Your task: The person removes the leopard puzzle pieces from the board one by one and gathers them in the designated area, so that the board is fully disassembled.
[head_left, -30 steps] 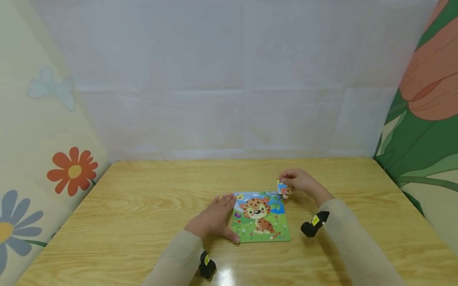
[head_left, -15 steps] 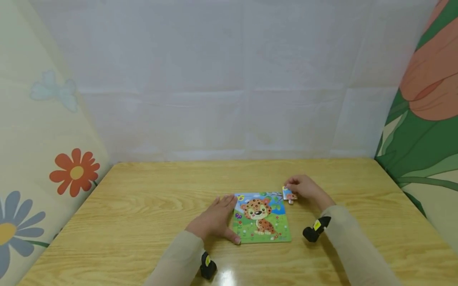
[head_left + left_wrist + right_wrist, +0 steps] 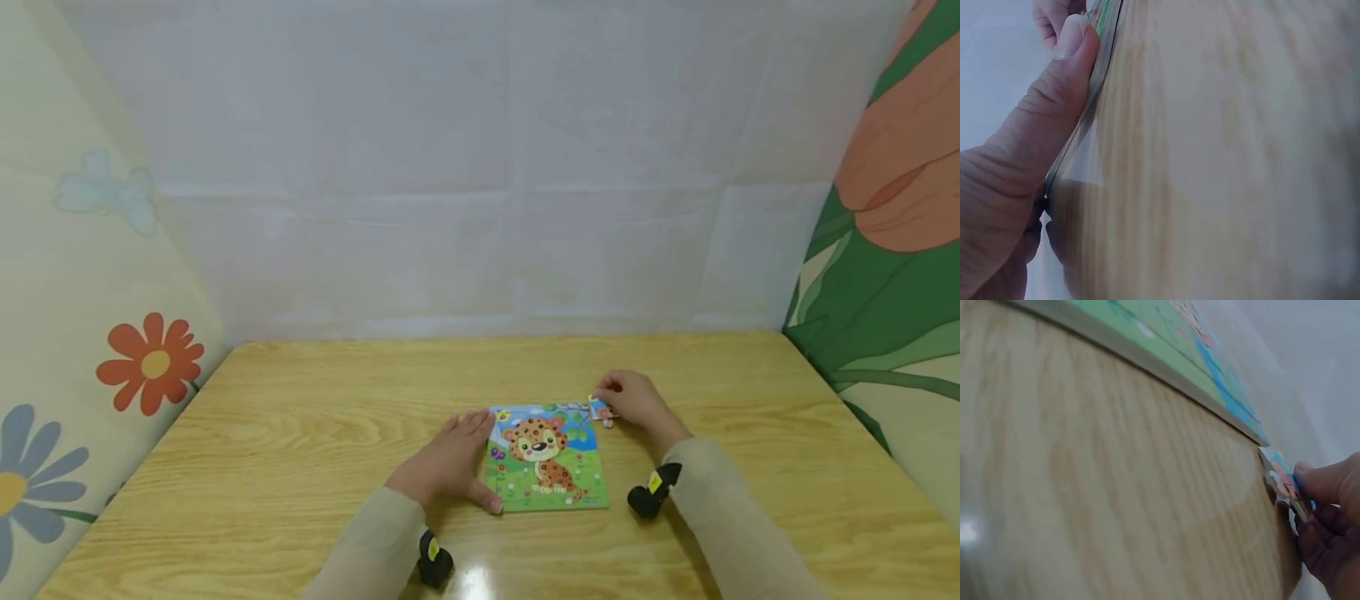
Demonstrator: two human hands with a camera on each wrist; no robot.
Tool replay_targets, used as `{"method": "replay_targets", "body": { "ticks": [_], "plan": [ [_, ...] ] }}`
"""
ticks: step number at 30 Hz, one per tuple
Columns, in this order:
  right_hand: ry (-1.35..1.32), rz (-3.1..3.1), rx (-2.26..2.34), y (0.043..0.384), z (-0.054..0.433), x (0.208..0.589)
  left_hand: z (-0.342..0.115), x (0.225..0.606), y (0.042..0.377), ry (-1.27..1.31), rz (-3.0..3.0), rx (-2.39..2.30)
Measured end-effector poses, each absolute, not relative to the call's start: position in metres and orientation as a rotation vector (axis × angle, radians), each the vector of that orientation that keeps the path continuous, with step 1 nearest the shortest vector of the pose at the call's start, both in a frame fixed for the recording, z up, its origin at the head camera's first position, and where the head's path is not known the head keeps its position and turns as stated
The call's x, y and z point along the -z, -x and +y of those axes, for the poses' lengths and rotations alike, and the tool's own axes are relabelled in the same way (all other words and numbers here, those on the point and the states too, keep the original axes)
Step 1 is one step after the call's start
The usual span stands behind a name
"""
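A square jigsaw puzzle [image 3: 551, 467] with a spotted leopard cub lies flat in the head view. My left hand [image 3: 453, 458] rests along its left edge, fingers straight at the far left corner and thumb at the near left corner. In the left wrist view, the thumb [image 3: 1054, 100] lies against the board's edge. My right hand [image 3: 637, 404] pinches a small puzzle piece [image 3: 601, 409] between thumb and fingers, right at the board's far right corner. The right wrist view shows this piece [image 3: 1282, 475] tilted, with blue, pink and spotted print; the fingers cover part of it.
The wooden table [image 3: 337, 392] extends around the puzzle on all sides. A white cloth [image 3: 480, 183] hangs behind it, and flower-printed panels [image 3: 892, 275] stand at left and right. Each sleeve carries a small black wrist device [image 3: 654, 492].
My right hand has brought the puzzle piece down and nearer to me, then slightly back left against the board's far right corner. The left hand has stayed in place.
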State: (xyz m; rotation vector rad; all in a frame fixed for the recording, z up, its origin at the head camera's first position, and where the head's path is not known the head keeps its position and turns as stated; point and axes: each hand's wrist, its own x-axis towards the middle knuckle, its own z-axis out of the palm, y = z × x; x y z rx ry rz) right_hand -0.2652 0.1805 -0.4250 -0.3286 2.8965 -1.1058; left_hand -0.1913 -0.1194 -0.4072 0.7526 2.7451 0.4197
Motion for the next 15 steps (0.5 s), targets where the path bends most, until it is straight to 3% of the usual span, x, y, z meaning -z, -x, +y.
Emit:
{"method": "replay_targets", "body": {
  "ticks": [15],
  "plan": [
    [0.388, 3.076, 0.990, 0.2567, 0.1741, 0.4301, -0.1217, 0.4102, 0.1925, -0.752, 2.750, -0.419]
  ]
}}
